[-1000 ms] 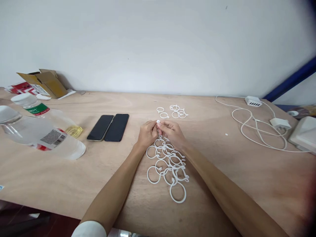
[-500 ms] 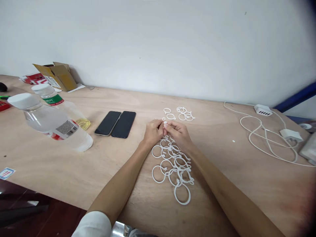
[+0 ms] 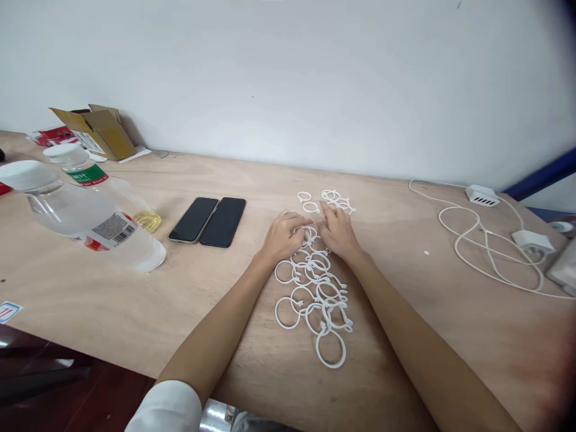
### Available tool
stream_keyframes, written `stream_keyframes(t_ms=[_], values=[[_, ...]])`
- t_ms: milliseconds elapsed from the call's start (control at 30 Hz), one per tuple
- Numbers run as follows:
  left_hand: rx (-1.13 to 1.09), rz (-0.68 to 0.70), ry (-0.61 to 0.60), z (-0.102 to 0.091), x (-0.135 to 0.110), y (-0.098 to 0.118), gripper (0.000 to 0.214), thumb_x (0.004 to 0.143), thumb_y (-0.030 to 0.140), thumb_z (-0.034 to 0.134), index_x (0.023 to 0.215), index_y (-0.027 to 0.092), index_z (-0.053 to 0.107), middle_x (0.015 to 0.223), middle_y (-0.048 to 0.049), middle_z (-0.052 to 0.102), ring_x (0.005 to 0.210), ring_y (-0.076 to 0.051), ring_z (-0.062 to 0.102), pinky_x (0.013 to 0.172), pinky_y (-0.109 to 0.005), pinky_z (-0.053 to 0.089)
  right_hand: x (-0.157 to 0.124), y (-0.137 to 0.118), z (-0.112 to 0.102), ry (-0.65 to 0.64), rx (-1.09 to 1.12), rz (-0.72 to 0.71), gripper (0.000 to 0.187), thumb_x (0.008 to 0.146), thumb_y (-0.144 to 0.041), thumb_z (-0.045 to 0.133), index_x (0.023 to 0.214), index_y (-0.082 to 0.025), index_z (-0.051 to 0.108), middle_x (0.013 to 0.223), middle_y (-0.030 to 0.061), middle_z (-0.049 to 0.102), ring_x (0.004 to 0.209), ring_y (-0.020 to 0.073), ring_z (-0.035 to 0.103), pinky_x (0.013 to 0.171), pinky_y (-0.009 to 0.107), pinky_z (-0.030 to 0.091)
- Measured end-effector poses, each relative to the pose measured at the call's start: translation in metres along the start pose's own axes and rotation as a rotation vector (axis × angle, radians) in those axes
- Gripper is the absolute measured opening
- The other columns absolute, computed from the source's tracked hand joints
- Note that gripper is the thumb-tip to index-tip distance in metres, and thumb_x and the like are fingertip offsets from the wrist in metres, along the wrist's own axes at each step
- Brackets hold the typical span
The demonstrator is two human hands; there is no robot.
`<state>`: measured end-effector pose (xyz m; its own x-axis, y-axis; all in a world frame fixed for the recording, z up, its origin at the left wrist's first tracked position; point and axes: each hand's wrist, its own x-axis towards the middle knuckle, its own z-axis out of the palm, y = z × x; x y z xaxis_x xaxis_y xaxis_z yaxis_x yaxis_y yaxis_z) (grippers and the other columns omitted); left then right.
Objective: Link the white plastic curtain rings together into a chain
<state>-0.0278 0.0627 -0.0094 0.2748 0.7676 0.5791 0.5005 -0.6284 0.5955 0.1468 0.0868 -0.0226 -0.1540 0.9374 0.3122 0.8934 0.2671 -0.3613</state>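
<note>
Flanking left hand [image 3: 283, 237]: curled beside nearer rings [image 3: 317, 293]; grip was indiscernible.
Right hand [image 3: 338, 234]: lay near farther rings [image 3: 344, 204]; grip was indiscernible.

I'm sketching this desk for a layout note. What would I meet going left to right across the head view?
Bottle with a barcode, pale-edged phone, dark-edged phone, left hand, right hand, small white disc, slotted white block, white plug block.

The rings [image 3: 323, 328] look like smooth plastic; beneath them the bench [image 3: 112, 312] is matt, grained wood. Left of the rings: glossy-screened phones [image 3: 224, 222], clear shiny plastic bottles [image 3: 96, 222], a matt cardboard box [image 3: 108, 135].
</note>
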Motion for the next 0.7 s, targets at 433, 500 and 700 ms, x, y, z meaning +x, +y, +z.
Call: stream_keyframes(t_ms=[433,500,700], values=[[0.103,-0.053,0.142,0.002,0.002,-0.003,0.028,0.076,0.008,0.052,0.095,0.016,0.071,0.094,-0.0068,0.067,0.095,-0.02,0.058,0.091,-0.035,0.048,0.002,-0.001,-0.002,0.082,0.117,0.033,0.022,0.082,-0.022,0.051,0.098,-0.019,0.067,0.101,0.0116,0.047,0.106,0.0281,0.046,0.095,0.042,0.039],[0.113,-0.045,0.154,0.001,0.002,-0.002,0.028,0.076,0.009,0.054,0.099,0.016,0.07,0.096,-0.0075,0.066,0.095,-0.02,0.058,0.091,-0.035,0.049,0.002,-0.003,-0.007,0.083,0.132,-0.006,0.018,0.082,-0.022,0.051,0.093,-0.019,0.066,0.106,0.0124,0.049,0.108,0.0282,0.045,0.095,0.042,0.038],[0.091,0.022,0.17,-0.001,0.001,0.0,0.028,0.085,0.018,0.055,0.112,0.018,0.063,0.11,-0.0094,0.064,0.104,-0.019,0.058,0.095,-0.034,0.047,0.007,-0.028,-0.028,0.0,0.389,-0.022,0.009,0.079,-0.025,0.056,0.082,-0.019,0.062,0.09,0.0068,0.063,0.094,0.0235,0.054,0.091,0.042,0.041]])
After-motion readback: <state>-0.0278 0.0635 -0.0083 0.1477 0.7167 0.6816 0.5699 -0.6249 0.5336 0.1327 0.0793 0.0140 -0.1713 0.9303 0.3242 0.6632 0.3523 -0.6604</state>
